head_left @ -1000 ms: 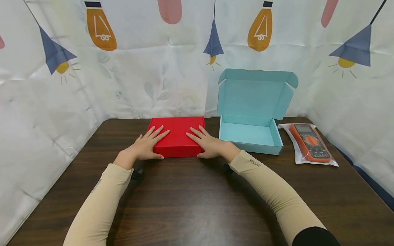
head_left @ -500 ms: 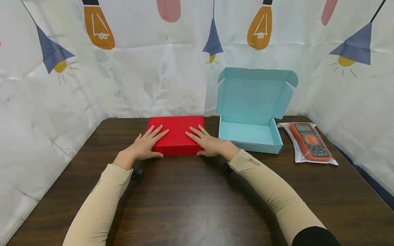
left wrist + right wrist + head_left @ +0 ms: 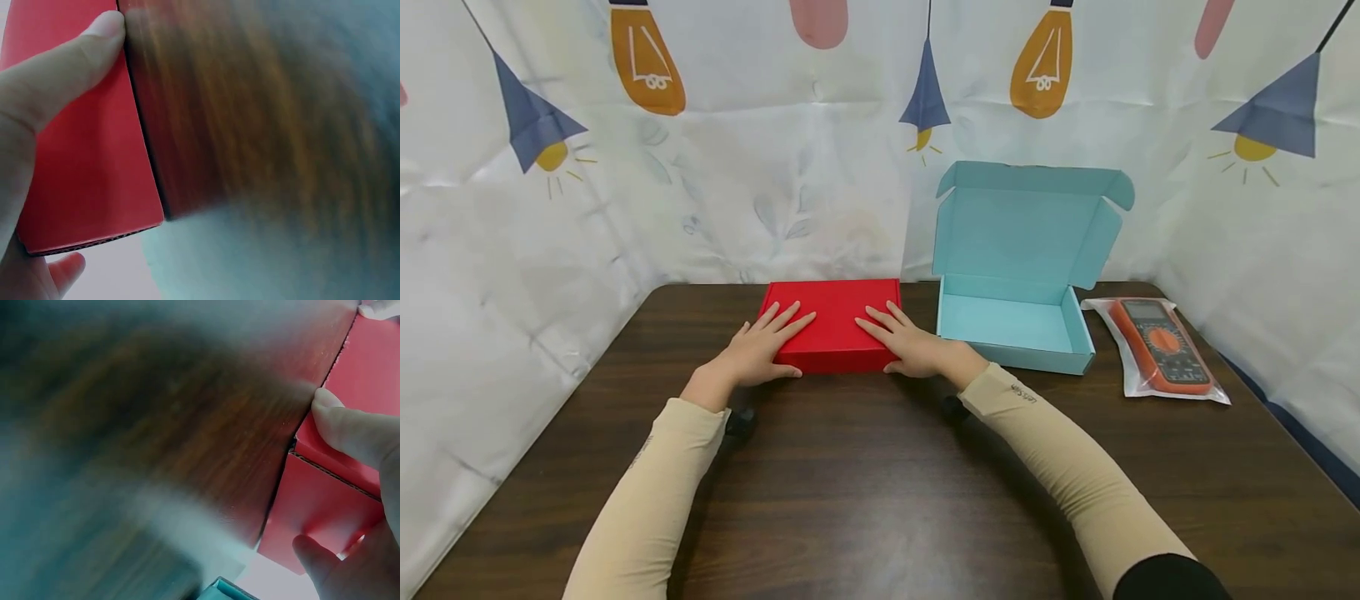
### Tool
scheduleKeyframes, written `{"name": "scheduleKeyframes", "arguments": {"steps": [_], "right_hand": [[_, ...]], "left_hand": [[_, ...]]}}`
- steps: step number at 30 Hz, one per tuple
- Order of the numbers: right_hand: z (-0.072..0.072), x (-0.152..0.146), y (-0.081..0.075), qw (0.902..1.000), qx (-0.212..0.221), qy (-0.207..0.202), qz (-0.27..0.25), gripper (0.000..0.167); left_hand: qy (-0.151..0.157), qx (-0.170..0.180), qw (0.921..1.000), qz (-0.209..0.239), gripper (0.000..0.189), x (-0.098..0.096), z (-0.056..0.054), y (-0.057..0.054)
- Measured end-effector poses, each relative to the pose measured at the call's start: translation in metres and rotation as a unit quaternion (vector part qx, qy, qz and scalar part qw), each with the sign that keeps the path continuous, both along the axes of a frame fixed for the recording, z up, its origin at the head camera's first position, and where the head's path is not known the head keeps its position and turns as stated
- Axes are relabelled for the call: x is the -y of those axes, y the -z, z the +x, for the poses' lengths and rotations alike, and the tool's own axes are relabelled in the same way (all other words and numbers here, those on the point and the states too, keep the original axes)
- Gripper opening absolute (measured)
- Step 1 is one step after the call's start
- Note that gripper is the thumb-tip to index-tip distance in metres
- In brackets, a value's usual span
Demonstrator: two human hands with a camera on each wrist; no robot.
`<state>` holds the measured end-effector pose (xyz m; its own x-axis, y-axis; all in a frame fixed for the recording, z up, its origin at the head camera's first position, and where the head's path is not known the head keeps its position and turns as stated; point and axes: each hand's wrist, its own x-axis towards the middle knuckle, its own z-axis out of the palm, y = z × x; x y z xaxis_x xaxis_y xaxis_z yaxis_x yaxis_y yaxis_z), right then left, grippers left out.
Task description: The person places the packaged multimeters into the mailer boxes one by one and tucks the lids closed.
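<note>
Beige sleeves point(image 3: 647, 500) are being worn in front of a closed, plain red corrugated mailer box point(image 3: 838, 321), which is being supported by a wood-grain table point(image 3: 880, 500). Its smooth lid is being touched by the spread fingers of the left hand point(image 3: 756, 354) and right hand point(image 3: 917, 346), thumbs being laid across its front face. Well right of it, an orange-cased multimeter point(image 3: 1180, 358) is being enclosed by a clear bag point(image 3: 1138, 384); just right of it, an open light-blue mailer box point(image 3: 1026, 237) is being supported. Behind it, a lamp-printed backdrop point(image 3: 835, 167) is being displayed.
</note>
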<state>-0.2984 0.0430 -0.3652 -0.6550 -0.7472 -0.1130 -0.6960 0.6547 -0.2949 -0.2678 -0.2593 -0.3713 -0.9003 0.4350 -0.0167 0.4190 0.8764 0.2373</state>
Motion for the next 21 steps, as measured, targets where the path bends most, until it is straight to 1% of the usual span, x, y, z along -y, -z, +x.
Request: {"name": "scheduleKeyframes", "arguments": {"steps": [7,15,21], "right_hand": [[-0.0059,0.0038,0.0013,1.0,-0.004,0.0,0.004,0.099],[-0.0083,0.0029,0.0006,0.9999,0.011,-0.003,0.008,0.1],[-0.0093,0.0031,-0.0004,0.9999,0.011,-0.005,0.012,0.1]], "left_hand": [[-0.006,-0.006,1.0,-0.002,0.102,0.0032,-0.0035,0.0005],[0.0,0.028,0.9995,0.016,0.105,0.0047,-0.002,-0.0057],[0.016,0.03,0.9993,0.016,0.102,0.0058,-0.0031,-0.0093]]}}
